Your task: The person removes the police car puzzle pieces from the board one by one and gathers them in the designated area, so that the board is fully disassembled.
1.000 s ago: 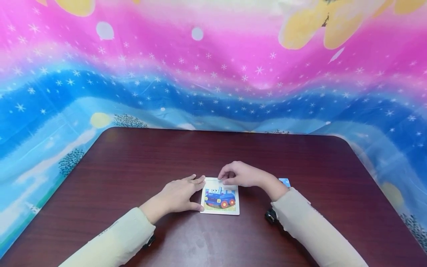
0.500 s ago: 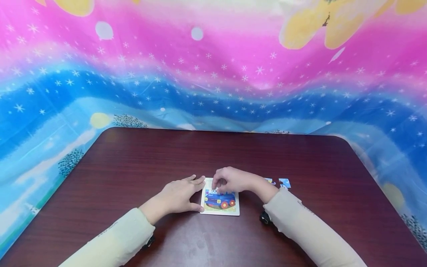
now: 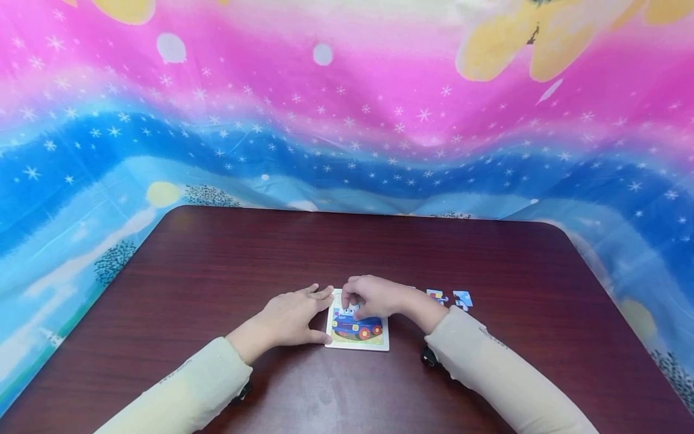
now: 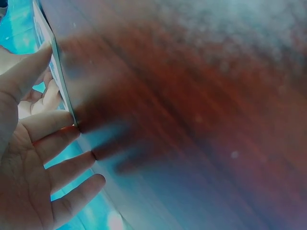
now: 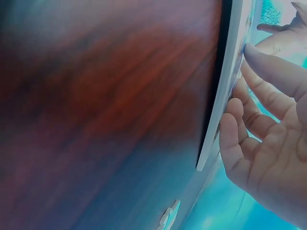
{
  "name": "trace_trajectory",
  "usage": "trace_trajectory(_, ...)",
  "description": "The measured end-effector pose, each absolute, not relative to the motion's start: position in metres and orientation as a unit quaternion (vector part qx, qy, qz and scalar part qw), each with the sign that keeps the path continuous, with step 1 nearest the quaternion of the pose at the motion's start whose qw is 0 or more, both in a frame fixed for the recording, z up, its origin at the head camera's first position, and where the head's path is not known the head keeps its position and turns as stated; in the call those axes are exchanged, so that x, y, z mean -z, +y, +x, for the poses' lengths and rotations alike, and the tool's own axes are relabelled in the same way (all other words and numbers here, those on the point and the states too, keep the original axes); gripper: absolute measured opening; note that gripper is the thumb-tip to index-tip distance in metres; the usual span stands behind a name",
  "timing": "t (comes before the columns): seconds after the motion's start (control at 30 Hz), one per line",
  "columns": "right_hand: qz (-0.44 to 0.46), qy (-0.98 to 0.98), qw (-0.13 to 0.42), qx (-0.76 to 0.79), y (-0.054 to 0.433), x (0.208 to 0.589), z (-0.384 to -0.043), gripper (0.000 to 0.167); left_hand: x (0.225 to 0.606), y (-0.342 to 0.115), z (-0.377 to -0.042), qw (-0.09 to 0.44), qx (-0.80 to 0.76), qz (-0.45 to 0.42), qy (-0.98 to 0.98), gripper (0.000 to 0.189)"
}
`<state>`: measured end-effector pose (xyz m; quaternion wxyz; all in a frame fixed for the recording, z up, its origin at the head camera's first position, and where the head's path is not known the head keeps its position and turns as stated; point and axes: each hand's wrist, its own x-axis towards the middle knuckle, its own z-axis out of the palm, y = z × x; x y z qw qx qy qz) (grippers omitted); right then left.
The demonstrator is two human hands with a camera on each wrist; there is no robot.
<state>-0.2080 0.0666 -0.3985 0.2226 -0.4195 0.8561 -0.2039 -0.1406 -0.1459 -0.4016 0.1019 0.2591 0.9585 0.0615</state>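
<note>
The right hand point(image 3: 375, 297) bends its fingers over the square white-framed blue-truck jigsaw board point(image 3: 358, 346), grip indeterminable, while the left hand point(image 3: 290, 316), fingers spread wide, touches the board's left edge, and 2 loose blue-patterned jigsaw pieces point(image 3: 465, 296) lie right of the board on the red-brown table point(image 3: 244, 253).

The left hand point(image 4: 24, 165), fingers spread, touches a thin board point(image 4: 45, 25) on the table point(image 4: 182, 110)
</note>
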Motion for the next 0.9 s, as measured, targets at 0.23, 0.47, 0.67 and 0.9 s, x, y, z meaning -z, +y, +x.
trace_trajectory(0.23, -0.409, 0.861, 0.226, 0.198, 0.0646, 0.3975, -0.2060, 0.018, 0.4014, -0.1456, -0.1414, 0.103, -0.061, 0.257, 0.959, 0.076)
trace_trajectory(0.47, -0.408, 0.863, 0.223, 0.197, 0.0642, 0.3958, -0.2048, 0.018, 0.4021, -0.1458, -0.1419, 0.102, -0.065, 0.253, 0.960, 0.075)
trace_trajectory(0.67, -0.398, 0.866, 0.226, 0.201, 0.0624, 0.3974, -0.2056, 0.018, 0.4016, -0.1448, -0.1416, 0.099, -0.061, 0.243, 0.963, 0.076)
trace_trajectory(0.9, -0.399, 0.863, 0.225, 0.212, 0.0638, 0.3986, -0.2057, 0.019, 0.3999, -0.1430, -0.1409, 0.104, -0.063, 0.235, 0.964, 0.076)
